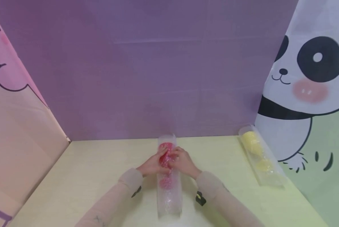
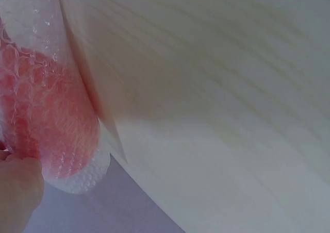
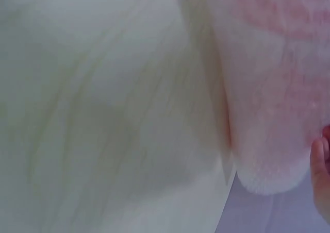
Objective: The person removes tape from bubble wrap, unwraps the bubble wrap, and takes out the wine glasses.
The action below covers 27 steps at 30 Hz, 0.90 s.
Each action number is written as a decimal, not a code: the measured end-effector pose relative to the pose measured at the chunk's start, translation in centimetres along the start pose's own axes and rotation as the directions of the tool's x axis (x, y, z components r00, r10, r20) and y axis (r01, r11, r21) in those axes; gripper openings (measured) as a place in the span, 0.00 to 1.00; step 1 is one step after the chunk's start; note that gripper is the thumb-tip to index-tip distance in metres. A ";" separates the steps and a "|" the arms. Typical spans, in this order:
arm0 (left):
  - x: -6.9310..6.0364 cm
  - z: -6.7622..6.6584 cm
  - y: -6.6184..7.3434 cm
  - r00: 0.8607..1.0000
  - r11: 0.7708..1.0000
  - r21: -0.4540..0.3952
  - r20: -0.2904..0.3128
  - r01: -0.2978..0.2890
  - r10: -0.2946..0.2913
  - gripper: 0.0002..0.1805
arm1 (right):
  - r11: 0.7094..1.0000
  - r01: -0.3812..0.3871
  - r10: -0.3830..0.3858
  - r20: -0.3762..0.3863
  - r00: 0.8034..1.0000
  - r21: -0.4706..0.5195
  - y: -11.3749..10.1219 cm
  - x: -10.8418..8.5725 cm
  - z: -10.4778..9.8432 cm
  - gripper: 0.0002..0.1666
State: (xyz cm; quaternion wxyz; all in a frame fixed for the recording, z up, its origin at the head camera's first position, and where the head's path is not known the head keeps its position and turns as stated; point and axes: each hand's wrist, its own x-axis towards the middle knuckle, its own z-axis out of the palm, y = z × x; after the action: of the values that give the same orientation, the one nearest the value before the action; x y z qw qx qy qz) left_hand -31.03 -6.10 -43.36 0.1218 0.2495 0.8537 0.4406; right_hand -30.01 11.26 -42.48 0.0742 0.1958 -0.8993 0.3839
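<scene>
A long bubble-wrap bundle (image 1: 169, 198) lies upright along the table's middle, its far end at the back wall. Through the wrap show a red rounded thing (image 2: 56, 109) toward the far end and a smaller pinkish-red shape (image 1: 166, 183) nearer; their kind is blurred by the plastic. My left hand (image 1: 154, 162) grips the bundle from the left at the red part, thumb nearer me. From the right, my right hand (image 1: 184, 162) holds the same part with bent fingers. In both wrist views only fingertips show at the wrap; the palms are hidden.
A second bubble-wrap bundle (image 1: 253, 157) with yellow things inside lies slanted at the table's right edge, beside the panda-printed sheet (image 1: 288, 135). A purple sheet (image 1: 143, 78) stands behind the pale wooden table (image 1: 95, 176). A pink printed sheet (image 1: 21, 132) bounds the left side.
</scene>
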 end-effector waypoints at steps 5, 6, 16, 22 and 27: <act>-0.1 0.0 -0.1 1.000 1.000 -0.007 0.001 -0.002 0.002 0.55 | 0.998 0.055 -0.055 0.020 0.998 0.017 0.6 0.1 -0.3 0.14; -0.2 -0.1 -0.2 1.000 1.000 -0.011 0.001 -0.005 0.005 0.54 | 0.997 0.073 -0.073 0.018 0.997 0.013 0.7 0.1 -0.3 0.14; 0.0 0.0 -0.2 1.000 0.998 -0.061 0.003 -0.015 0.016 0.55 | 0.999 0.050 -0.049 -0.033 0.998 0.014 0.7 0.0 -0.1 0.10; 0.2 0.3 -0.4 1.000 0.998 -0.069 0.003 0.012 -0.012 0.55 | 0.998 -0.040 0.040 0.002 0.999 0.058 1.3 0.3 -0.3 0.12; 0.2 0.3 -0.6 1.000 0.998 -0.064 0.005 0.003 -0.003 0.55 | 0.996 -0.019 0.018 0.017 1.000 0.084 1.6 0.4 -0.6 0.11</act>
State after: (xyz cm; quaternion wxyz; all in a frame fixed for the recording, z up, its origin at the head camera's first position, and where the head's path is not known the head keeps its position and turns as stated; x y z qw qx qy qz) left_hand -31.29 -6.06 -44.03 0.1325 0.2452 0.8391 0.4671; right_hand -31.04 12.60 -43.05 0.0548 0.1936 -0.8846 0.4207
